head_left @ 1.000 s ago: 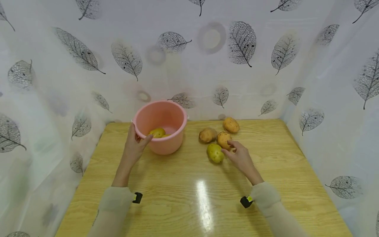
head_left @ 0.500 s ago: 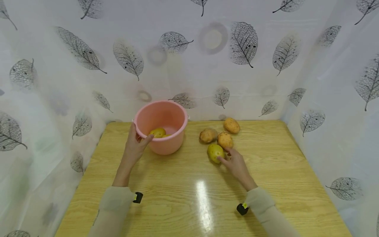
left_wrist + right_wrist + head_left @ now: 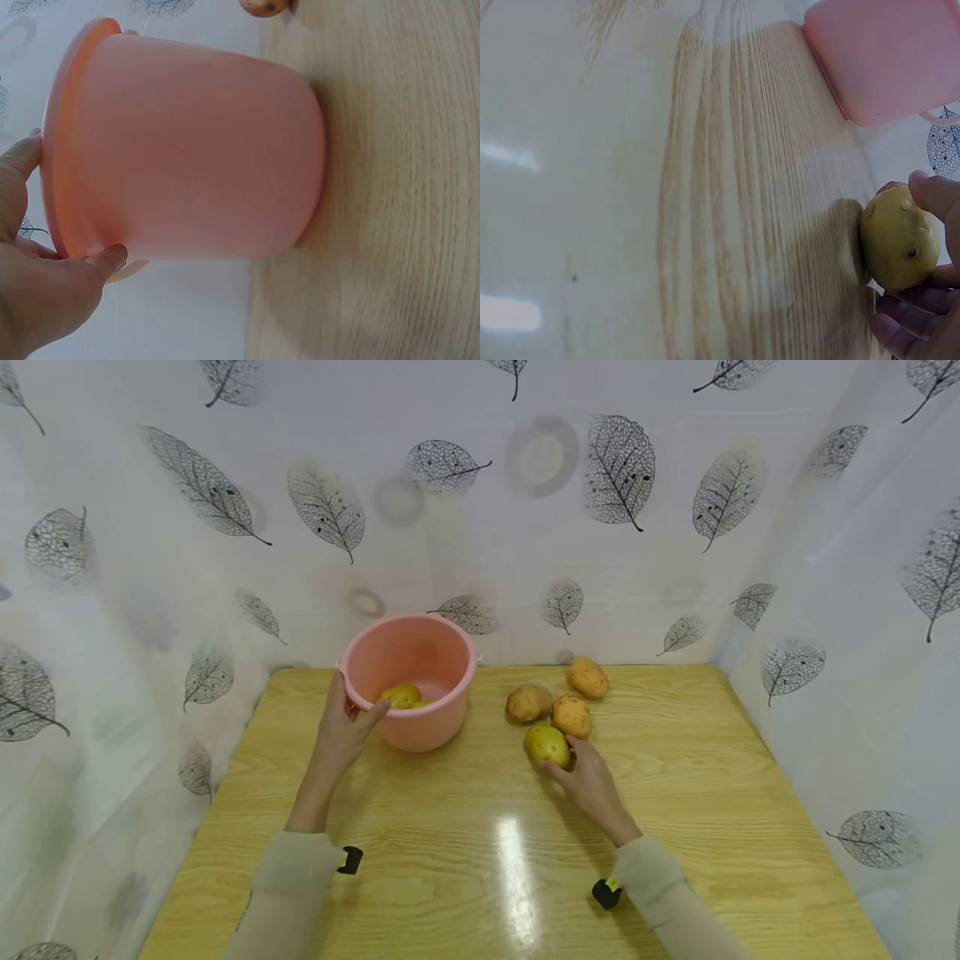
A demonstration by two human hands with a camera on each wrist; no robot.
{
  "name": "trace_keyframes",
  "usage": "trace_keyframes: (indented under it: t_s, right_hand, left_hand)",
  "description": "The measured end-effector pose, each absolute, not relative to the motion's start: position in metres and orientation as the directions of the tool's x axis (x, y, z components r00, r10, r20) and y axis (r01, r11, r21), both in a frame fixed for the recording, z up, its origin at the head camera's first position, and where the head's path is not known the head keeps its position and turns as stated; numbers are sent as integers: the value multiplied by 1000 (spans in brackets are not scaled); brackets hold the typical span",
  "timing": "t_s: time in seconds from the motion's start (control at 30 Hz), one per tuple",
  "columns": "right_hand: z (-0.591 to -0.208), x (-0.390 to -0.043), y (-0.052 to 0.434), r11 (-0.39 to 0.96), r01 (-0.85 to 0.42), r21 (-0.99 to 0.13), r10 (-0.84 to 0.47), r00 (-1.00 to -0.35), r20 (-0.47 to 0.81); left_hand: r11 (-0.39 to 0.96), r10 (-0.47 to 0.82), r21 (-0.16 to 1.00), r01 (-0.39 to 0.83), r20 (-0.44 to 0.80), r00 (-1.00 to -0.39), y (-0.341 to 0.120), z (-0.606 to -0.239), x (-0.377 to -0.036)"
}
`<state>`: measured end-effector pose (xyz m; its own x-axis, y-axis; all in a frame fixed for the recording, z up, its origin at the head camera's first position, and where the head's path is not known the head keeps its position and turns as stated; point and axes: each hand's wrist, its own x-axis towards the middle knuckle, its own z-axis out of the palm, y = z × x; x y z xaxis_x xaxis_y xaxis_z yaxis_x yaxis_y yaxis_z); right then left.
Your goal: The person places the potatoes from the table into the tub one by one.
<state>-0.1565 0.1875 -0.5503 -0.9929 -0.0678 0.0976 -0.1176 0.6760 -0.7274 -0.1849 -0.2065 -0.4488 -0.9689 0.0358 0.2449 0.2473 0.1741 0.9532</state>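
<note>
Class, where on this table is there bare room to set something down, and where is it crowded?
Bare: the near table between the sleeves, and the right side past the potatoes. Crowded: the far middle, where bucket, left hand, potatoes and right hand cluster.

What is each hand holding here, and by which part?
The left hand grips the pink plastic bucket by its near rim, thumb over the lip. The right hand curls its fingers round the near side of a yellow-green potato on the wooden table.

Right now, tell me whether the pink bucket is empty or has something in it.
Not empty. The head view shows the pink bucket upright on the table with a yellowish potato inside; the left hand grips its rim.
</note>
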Motion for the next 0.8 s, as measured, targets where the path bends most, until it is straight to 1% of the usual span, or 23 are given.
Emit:
trace_keyframes:
  t_s: [0.27, 0.6, 0.8]
  right_hand:
    - [-553, -159, 183, 691, -138, -710, -65, -989, 130]
    - [-554, -163, 179, 718, -95, -689, -38, -994, 98]
    - [-553, -163, 178, 727, -114, -678, -47, -992, 117]
  left_hand:
    - [178, 34, 951, 253, 251, -967, -207, -450, -185]
    - [176, 19, 951, 254, 255, -967, -207, -452, -186]
    - [184, 18, 949, 258, 259, -966, -207, -451, -186]
